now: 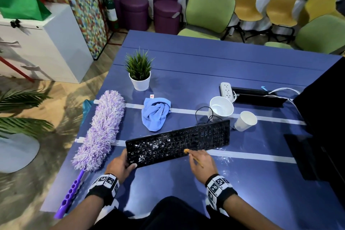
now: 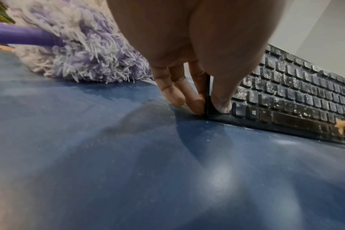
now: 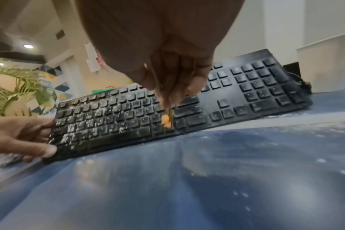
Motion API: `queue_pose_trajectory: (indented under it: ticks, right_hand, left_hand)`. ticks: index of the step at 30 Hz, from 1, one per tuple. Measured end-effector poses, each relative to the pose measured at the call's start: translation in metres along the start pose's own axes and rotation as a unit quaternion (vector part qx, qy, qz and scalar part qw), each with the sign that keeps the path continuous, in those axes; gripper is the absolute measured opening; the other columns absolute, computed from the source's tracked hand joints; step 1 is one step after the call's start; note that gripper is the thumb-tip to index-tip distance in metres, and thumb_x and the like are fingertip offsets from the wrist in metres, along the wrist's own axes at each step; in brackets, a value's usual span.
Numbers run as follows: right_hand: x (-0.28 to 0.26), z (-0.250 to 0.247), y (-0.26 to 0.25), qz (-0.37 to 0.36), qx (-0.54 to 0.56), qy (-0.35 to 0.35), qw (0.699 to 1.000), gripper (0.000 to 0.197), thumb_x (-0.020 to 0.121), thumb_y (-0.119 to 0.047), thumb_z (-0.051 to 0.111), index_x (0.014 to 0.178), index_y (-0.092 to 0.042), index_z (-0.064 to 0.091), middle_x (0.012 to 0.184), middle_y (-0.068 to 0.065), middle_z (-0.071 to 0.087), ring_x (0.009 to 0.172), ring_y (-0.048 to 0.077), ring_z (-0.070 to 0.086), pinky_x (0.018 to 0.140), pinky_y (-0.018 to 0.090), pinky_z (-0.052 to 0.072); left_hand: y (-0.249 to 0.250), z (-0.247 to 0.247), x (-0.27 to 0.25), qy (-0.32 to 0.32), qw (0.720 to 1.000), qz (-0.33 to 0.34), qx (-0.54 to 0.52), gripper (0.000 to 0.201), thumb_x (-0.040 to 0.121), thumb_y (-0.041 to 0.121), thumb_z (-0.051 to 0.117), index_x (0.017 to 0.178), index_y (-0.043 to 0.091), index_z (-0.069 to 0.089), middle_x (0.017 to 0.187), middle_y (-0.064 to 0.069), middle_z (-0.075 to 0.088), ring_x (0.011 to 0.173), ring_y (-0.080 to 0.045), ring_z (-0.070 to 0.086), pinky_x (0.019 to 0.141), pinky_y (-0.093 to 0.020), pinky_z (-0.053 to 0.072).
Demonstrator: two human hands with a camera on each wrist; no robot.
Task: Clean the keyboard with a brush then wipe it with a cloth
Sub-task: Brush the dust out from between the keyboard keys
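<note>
Now my left hand [image 1: 119,163] pinches dusty keyboard [image 1: 179,143] by its left end; my right hand [image 1: 202,164] pinches thin brush [image 3: 166,120], bristles touching keys; cloth [image 1: 155,114] lies beyond both on surface [image 1: 168,183].

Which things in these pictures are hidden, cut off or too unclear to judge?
- Brush: head view, right hand covers most of its handle.
- Keyboard legends: right wrist view, blurred.
- Keyboard's right end: left wrist view, cut by the frame edge.
- Left hand fingertips: left wrist view, the forefinger hidden behind the keyboard's end.

On the desk [image 1: 186,188]: one keyboard [image 1: 179,143], one brush [image 1: 194,157], one cloth [image 1: 155,115], one duster [image 1: 100,132], two cups [image 1: 221,107], one potted plant [image 1: 140,74], one power strip [image 1: 226,89].
</note>
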State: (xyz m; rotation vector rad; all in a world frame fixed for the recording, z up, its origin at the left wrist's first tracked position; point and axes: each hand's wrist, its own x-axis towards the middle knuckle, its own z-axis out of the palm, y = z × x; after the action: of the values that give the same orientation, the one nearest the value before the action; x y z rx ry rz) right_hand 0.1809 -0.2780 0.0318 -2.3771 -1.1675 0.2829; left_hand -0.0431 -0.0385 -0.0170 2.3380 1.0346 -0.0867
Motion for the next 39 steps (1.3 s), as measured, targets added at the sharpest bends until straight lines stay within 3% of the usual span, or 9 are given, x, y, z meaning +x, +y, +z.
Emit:
queue_pose_trajectory:
  ticks: [4,8,11,15,19,23,29,33,39]
  right_hand:
    - [0.0,0.012,-0.013,-0.081,-0.026,-0.098,0.992,0.046,0.095,-0.036,0.03,0.124,-0.018,0.059,0.092,0.007,0.065,0.089,0.023,0.055,0.088,0.036,0.047]
    - [0.006,0.027,-0.042,-0.172,-0.024,-0.124,0.977,0.04,0.091,-0.028,0.035,0.113,-0.011,0.064,0.087,0.013,0.068,0.08,0.028,0.058,0.086,0.031,0.041]
    - [0.007,0.018,-0.04,-0.149,-0.053,-0.105,0.982,0.035,0.088,-0.028,0.037,0.099,-0.016,0.068,0.079,0.008,0.069,0.076,0.027,0.059,0.076,0.034,0.051]
    - [0.007,0.011,-0.041,-0.158,-0.015,-0.087,0.983,0.031,0.089,-0.023,0.046,0.109,-0.014,0.068,0.078,0.007,0.069,0.073,0.023,0.059,0.076,0.025,0.041]
    - [0.01,0.025,-0.047,-0.174,0.0,-0.146,0.974,0.039,0.093,-0.027,0.038,0.12,-0.013,0.063,0.093,0.011,0.069,0.087,0.025,0.055,0.086,0.031,0.043]
    - [0.016,0.019,-0.039,-0.118,-0.009,-0.047,0.992,0.039,0.088,-0.03,0.038,0.097,-0.016,0.073,0.073,0.004,0.061,0.073,0.015,0.045,0.07,0.032,0.049]
    - [0.011,0.033,-0.058,-0.17,0.0,-0.092,0.981,0.036,0.092,-0.028,0.037,0.105,-0.014,0.067,0.083,0.007,0.061,0.083,0.02,0.048,0.076,0.03,0.048]
    - [0.015,0.016,-0.04,-0.128,-0.001,-0.009,0.992,0.023,0.086,-0.019,0.053,0.097,-0.018,0.073,0.073,0.002,0.063,0.074,0.018,0.051,0.067,0.026,0.047]
    - [0.011,0.025,-0.038,-0.16,0.044,-0.046,0.985,0.038,0.097,-0.04,0.042,0.11,-0.015,0.069,0.078,0.001,0.06,0.079,0.015,0.047,0.074,0.026,0.044]
  left_hand:
    - [0.0,-0.002,0.002,-0.005,1.0,0.004,-0.004,0.062,0.079,0.039,0.068,0.131,0.02,0.038,0.077,0.0,0.068,0.086,-0.028,0.067,0.068,-0.034,0.05]
    - [0.001,-0.001,0.001,0.0,1.0,0.007,0.006,0.063,0.08,0.039,0.067,0.132,0.018,0.037,0.076,0.0,0.066,0.09,-0.031,0.066,0.069,-0.034,0.048]
    - [0.004,-0.001,-0.001,0.007,1.0,-0.003,0.017,0.066,0.081,0.041,0.065,0.135,0.02,0.034,0.086,-0.003,0.07,0.094,-0.031,0.065,0.071,-0.034,0.048]
    - [0.004,-0.001,-0.001,0.004,1.0,-0.001,0.021,0.066,0.082,0.041,0.065,0.136,0.018,0.034,0.092,-0.007,0.07,0.095,-0.032,0.065,0.073,-0.035,0.048]
    - [0.005,0.0,-0.001,0.001,1.0,-0.006,0.02,0.065,0.082,0.04,0.065,0.135,0.019,0.034,0.087,-0.004,0.069,0.094,-0.031,0.065,0.073,-0.035,0.049]
    - [0.009,-0.003,-0.002,0.001,1.0,-0.01,0.017,0.062,0.082,0.039,0.065,0.133,0.018,0.035,0.088,-0.005,0.069,0.095,-0.031,0.065,0.074,-0.035,0.049]
    - [0.01,-0.006,-0.001,-0.011,1.0,-0.005,-0.005,0.063,0.08,0.034,0.068,0.132,0.016,0.037,0.073,0.004,0.055,0.09,-0.03,0.065,0.072,-0.033,0.047]
    - [0.01,-0.005,-0.002,-0.013,1.0,-0.006,-0.02,0.065,0.08,0.031,0.069,0.134,0.016,0.036,0.068,0.005,0.056,0.085,-0.028,0.065,0.068,-0.03,0.044]
    - [0.008,-0.006,-0.001,-0.019,0.999,0.006,-0.029,0.069,0.08,0.026,0.069,0.137,0.015,0.033,0.072,0.003,0.058,0.079,-0.026,0.063,0.068,-0.03,0.046]
